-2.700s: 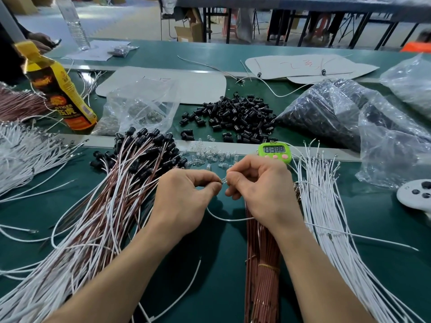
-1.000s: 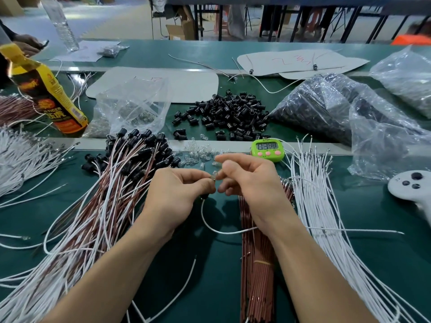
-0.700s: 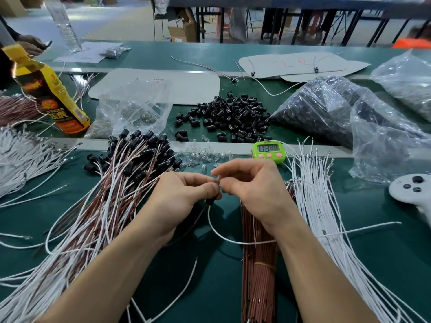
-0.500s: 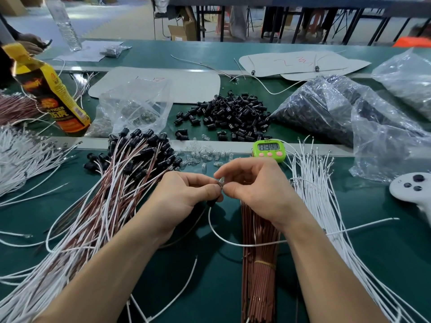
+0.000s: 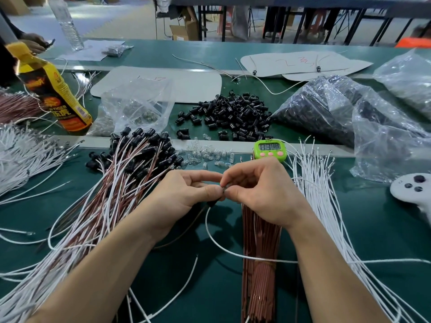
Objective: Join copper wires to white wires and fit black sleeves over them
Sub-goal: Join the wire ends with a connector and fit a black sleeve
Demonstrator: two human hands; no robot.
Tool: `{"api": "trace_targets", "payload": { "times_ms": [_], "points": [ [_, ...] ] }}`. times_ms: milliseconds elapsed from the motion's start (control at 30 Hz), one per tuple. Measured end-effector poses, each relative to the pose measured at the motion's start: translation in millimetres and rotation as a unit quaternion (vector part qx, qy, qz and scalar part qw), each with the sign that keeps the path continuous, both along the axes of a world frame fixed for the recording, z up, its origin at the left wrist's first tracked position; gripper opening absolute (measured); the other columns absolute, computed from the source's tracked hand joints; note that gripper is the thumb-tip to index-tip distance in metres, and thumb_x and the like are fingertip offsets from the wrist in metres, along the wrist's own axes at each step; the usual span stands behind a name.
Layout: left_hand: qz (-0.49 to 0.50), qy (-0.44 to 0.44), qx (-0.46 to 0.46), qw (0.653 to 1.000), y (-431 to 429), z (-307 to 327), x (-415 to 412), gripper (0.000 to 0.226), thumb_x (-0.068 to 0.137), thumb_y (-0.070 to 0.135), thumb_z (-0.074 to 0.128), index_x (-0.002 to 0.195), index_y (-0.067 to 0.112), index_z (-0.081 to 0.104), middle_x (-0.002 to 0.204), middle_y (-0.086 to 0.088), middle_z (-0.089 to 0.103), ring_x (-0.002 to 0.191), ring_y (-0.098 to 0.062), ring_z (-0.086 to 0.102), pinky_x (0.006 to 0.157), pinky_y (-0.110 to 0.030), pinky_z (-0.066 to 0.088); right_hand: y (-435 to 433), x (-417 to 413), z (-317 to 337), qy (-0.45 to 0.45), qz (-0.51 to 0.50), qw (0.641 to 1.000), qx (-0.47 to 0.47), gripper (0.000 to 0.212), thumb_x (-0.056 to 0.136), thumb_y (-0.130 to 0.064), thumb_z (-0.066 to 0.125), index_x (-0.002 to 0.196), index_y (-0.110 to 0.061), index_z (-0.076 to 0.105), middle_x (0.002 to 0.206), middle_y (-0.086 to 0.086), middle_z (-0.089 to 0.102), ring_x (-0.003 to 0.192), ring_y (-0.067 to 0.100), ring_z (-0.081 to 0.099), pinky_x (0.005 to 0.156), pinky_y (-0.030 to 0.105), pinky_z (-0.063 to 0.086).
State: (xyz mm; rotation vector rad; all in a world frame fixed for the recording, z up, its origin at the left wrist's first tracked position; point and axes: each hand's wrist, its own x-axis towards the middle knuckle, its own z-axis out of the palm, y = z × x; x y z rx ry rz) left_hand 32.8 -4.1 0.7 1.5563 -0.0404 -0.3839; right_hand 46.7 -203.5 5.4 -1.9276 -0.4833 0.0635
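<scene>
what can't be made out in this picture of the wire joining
- head view, white wire: its top end and any joint, covered by the pinching fingertips of the left hand and right hand
- head view, copper wire bundle: near end cut off by the bottom edge
- head view, white controller: cut off by the right edge
- head view, green timer: last digits too blurred to read
</scene>
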Motion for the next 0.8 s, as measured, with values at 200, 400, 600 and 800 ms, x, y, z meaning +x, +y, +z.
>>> {"api": "trace_targets", "payload": {
  "times_ms": [200, 400, 600, 800],
  "points": [
    [-0.021, -0.002, 0.018, 1.0, 5.5, 4.0, -0.1, 0.025, 0.075, 0.019, 0.086, 0.099, 0.019, 0.08, 0.101, -0.012, 0.079, 0.096, -0.021, 0.075, 0.081, -0.021, 0.059, -3.9, 1.6, 0.5, -0.014, -0.055, 0.998, 0.038, 0.02, 0.08, 0.002, 0.08, 0.081, -0.019, 0.08, 0.071, -0.001, 0.075, 0.063, 0.013, 0.069, 0.063, 0.037, 0.06],
    [-0.002, 0.013, 0.037, 0.999, 1.2, 1.8, -1.0, 0.003, 0.089, 0.006, 0.073, 0.09, 0.008, 0.076, 0.077, -0.015, 0.076, 0.07, -0.019, 0.073, 0.063, -0.024, 0.058, -2.3, 1.0, 0.5, -0.004, -0.084, 0.994, 0.064, 0.02, 0.08, 0.007, 0.079, 0.08, -0.014, 0.08, 0.069, 0.005, 0.075, 0.06, 0.014, 0.067, 0.062, 0.038, 0.059],
    [-0.004, 0.015, 0.017, 1.0, -3.1, 1.3, -2.2, 0.01, 0.092, 0.002, 0.068, 0.093, 0.007, 0.076, 0.074, -0.014, 0.073, 0.056, -0.017, 0.066, 0.051, -0.02, 0.052, -1.2, 1.9, -0.4, 0.002, -0.046, 0.997, 0.057, 0.024, 0.08, 0.007, 0.077, 0.079, -0.016, 0.08, 0.067, 0.0, 0.074, 0.059, 0.015, 0.069, 0.061, 0.028, 0.058],
    [0.021, -0.031, 0.044, 0.998, -0.9, -2.2, 2.5, 0.015, 0.092, 0.003, 0.067, 0.097, 0.01, 0.08, 0.062, -0.006, 0.064, 0.049, -0.011, 0.034, 0.046, -0.018, 0.026, -2.6, 1.0, 1.2, 0.084, -0.024, 0.984, 0.154, 0.021, 0.079, 0.001, 0.077, 0.085, -0.018, 0.083, 0.07, 0.01, 0.077, 0.062, 0.02, 0.075, 0.06, 0.025, 0.058]
  ]
}}
